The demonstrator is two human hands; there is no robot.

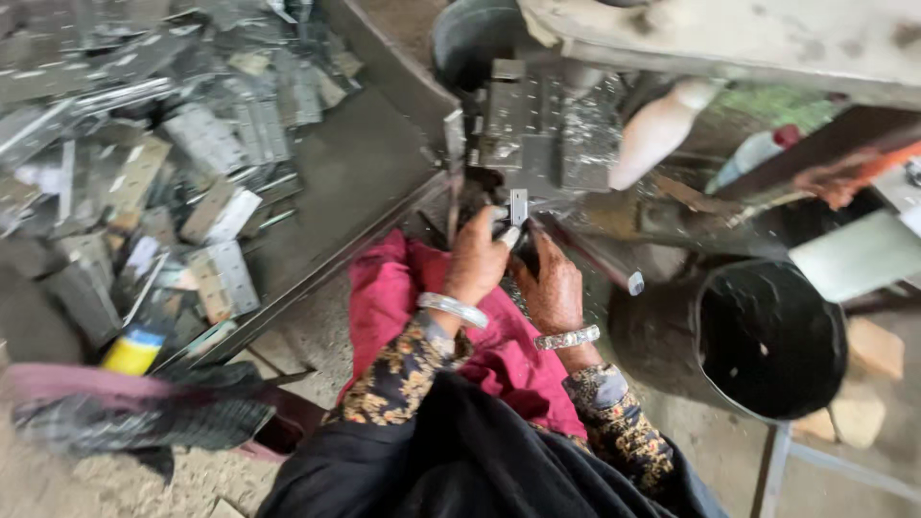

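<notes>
Fingertips first: the left hand (477, 257) is pinched narrow around a small metal plate (518, 205), holding it upright just under the press tooling (542, 129), thumb and forefinger closed on its lower edge. The right hand (551, 288) sits just beside it, fingers curled in toward the same spot, but whether they actually grip the plate or only steady it I cannot tell, since the left hand and the shadow cover them. Both wrists carry silver bangles (453, 308), both forearms in patterned sleeves rise from the lap, elbows tucked in, hands meeting close together over a red cloth (389, 288) on the knees. So this piece looks mid-way, at the machine but not seen seated in it. As for the wider job, a big heap of flat hinge-like plates (182, 163) lies in the metal tray (355, 163) off to the left, well apart from the hands, and I would judge much of the work lies there. A dark round bucket (770, 338) stands to the right, near the right elbow; a few bright specks show inside, too small to name, so how many pieces are finished I cannot say.
</notes>
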